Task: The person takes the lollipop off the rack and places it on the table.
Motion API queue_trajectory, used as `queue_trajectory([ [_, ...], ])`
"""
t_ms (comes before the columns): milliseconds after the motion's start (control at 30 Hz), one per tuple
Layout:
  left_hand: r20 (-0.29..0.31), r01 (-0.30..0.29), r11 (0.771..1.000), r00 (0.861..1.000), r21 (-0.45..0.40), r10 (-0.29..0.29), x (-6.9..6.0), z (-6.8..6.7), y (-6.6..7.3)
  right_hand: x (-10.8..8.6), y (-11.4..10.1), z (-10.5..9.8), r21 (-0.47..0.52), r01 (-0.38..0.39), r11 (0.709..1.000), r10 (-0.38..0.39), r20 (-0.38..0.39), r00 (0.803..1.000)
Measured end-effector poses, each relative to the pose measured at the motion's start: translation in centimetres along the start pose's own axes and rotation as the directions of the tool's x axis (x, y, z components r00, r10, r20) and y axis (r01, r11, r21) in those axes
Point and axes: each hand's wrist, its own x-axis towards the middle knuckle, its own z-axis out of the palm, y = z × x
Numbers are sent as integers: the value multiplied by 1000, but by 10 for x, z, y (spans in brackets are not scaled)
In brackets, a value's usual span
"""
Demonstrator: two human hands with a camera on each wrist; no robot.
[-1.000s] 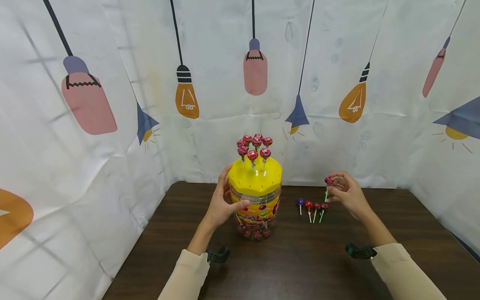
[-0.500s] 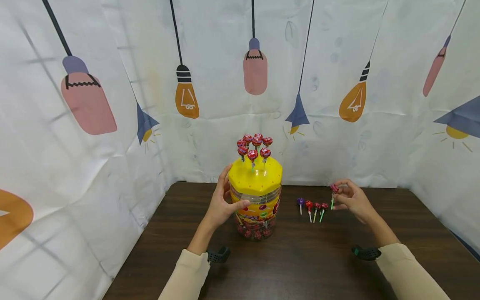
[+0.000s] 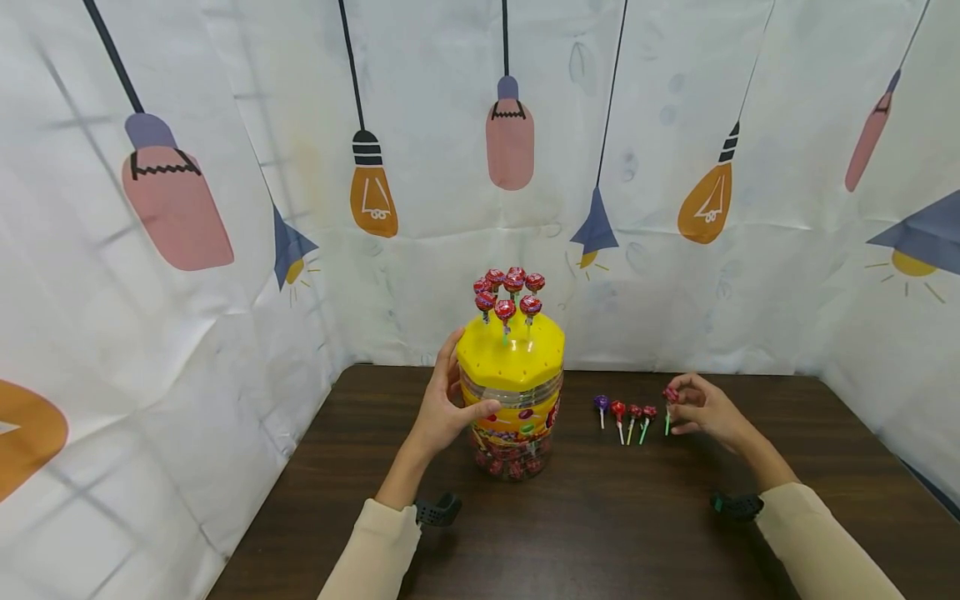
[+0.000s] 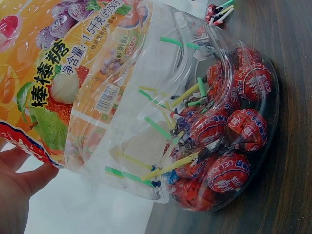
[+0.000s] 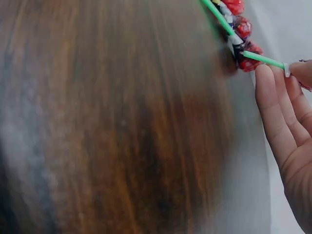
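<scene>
Head view: jar [image 3: 513,425] upright on the table [image 3: 600,525], lid [image 3: 517,360] on, lid pops [image 3: 506,310] standing stick-down in it. Left hand [image 3: 444,410] wraps the jar's left side below the lid, thumb across the front, forearm angled in from near left. Right hand [image 3: 701,408] pinches the held pop [image 3: 671,396] near its head, candy up, stick down, just right of the four loose pops [image 3: 617,410]; can't tell if the stick touches the table. Left wrist view: clear wall, printed label [image 4: 58,73], inner pops [image 4: 229,173] heaped at the bottom. Jar should be bottom-heavy, smooth, a bit slippery, wall likely flexing; hold round the label, don't squeeze hard. Right wrist view: thumb and fingertips meet on the held pop, green stick poking out past them, candy mostly hidden. Likely light, hard head, slick wrapper, thin bendable stick; pinch right where head meets stick.
</scene>
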Motion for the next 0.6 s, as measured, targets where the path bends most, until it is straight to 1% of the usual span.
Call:
queue_trajectory([
  [233, -3, 5, 1000, 1000, 7, -5, -1, 0, 0, 3, 8, -4, 3, -56, 998, 55, 62, 997],
  [333, -1, 0, 1000, 1000, 8, 0, -1, 0, -1, 4, 9, -5, -11, -80, 997, 80, 75, 994],
  [433, 0, -3, 1000, 1000, 9, 3, 0, 0, -1, 6, 9, -6, -25, -108, 994, 110, 73, 991],
  [600, -2, -4, 1000, 1000, 4, 4, 0, 0, -1, 9, 7, -6, -63, -133, 989, 139, 91, 986],
])
